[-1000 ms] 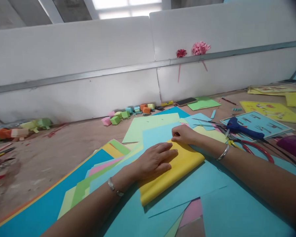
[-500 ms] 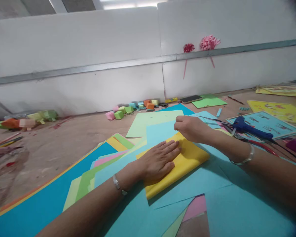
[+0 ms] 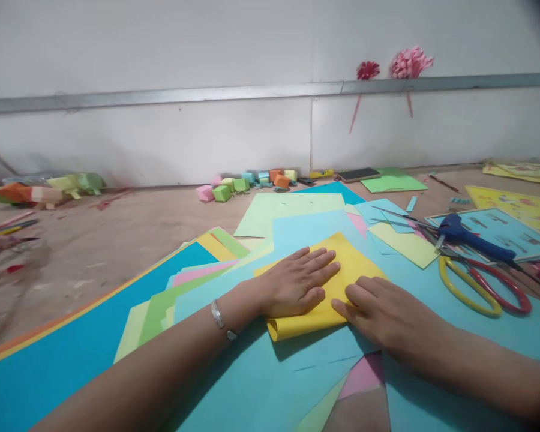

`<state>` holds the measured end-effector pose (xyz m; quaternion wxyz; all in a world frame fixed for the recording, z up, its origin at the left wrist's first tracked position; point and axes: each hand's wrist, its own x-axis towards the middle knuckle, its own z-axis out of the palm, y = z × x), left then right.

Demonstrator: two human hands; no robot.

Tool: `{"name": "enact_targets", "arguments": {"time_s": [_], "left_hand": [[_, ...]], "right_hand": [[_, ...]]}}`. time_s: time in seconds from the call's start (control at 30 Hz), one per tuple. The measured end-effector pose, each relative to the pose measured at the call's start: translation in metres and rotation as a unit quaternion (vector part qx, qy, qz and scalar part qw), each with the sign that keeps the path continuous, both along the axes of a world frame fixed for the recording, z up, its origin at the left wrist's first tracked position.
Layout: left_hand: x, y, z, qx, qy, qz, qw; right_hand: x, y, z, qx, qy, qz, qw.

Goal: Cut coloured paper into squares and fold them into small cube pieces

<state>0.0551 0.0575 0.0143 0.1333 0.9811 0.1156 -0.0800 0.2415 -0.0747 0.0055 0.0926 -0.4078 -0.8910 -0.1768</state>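
A yellow sheet of paper [image 3: 353, 258], folded over with its near edge curling up in a loose roll, lies on light blue sheets [image 3: 247, 378]. My left hand [image 3: 292, 285] rests flat across it, fingers stretched out and a little apart. At the paper's near right edge, my right hand [image 3: 382, 309] has its fingers curled under and its thumb on the yellow sheet, gripping that edge. The edge inside the right fingers is hidden.
Scissors [image 3: 470, 285] with yellow and red handles lie at the right, beside a blue glue gun [image 3: 474, 237]. Small paper cubes [image 3: 222, 192], a phone [image 3: 359, 174] and a yellow tube [image 3: 321, 173] sit near the wall. Fanned coloured sheets [image 3: 130, 294] spread left.
My right hand has come down from above the paper's far edge to its near right edge. The left hand stays flat on the paper. The near fold now stands up more as a roll.
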Motion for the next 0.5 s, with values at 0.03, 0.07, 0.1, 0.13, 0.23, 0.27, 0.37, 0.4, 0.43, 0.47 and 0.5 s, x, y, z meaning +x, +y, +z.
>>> {"name": "enact_targets", "arguments": {"time_s": [0.03,0.07,0.1,0.13,0.23,0.27,0.37,0.4,0.43,0.47,0.5], "left_hand": [[0.000,0.001,-0.001,0.000,-0.003,-0.003,1.000],[0.000,0.001,-0.001,-0.001,-0.006,-0.005,1.000],[-0.001,0.002,-0.002,-0.002,-0.010,-0.006,1.000],[-0.001,0.002,-0.003,-0.003,-0.016,-0.008,1.000],[-0.001,0.003,-0.004,-0.007,-0.032,-0.015,0.999],[-0.002,0.003,-0.005,-0.008,-0.033,-0.017,0.999],[-0.002,0.002,-0.005,-0.008,-0.037,-0.016,0.999],[-0.003,0.002,-0.004,-0.005,-0.044,-0.012,0.999],[-0.003,0.001,-0.004,-0.001,-0.055,-0.006,0.998],[-0.003,0.000,-0.005,0.004,-0.068,0.005,0.998],[-0.003,0.000,-0.005,0.009,-0.084,0.021,0.996]], "right_hand": [[0.001,-0.006,0.002,-0.008,0.008,0.001,1.000],[0.002,-0.011,0.005,-0.020,0.017,0.004,1.000],[0.003,-0.015,0.008,-0.035,0.024,0.008,0.999],[0.003,-0.017,0.012,-0.048,0.032,0.013,0.998],[0.007,-0.019,0.022,-0.069,0.057,0.003,0.996],[0.009,-0.018,0.024,-0.064,0.062,-0.009,0.996],[0.022,-0.010,0.028,-0.045,0.069,-0.078,0.994],[0.027,-0.006,0.028,-0.054,0.074,-0.115,0.989],[0.032,0.000,0.029,-0.075,0.084,-0.156,0.981],[0.037,0.007,0.030,-0.102,0.099,-0.194,0.971],[0.041,0.016,0.031,-0.133,0.118,-0.228,0.957]]}}
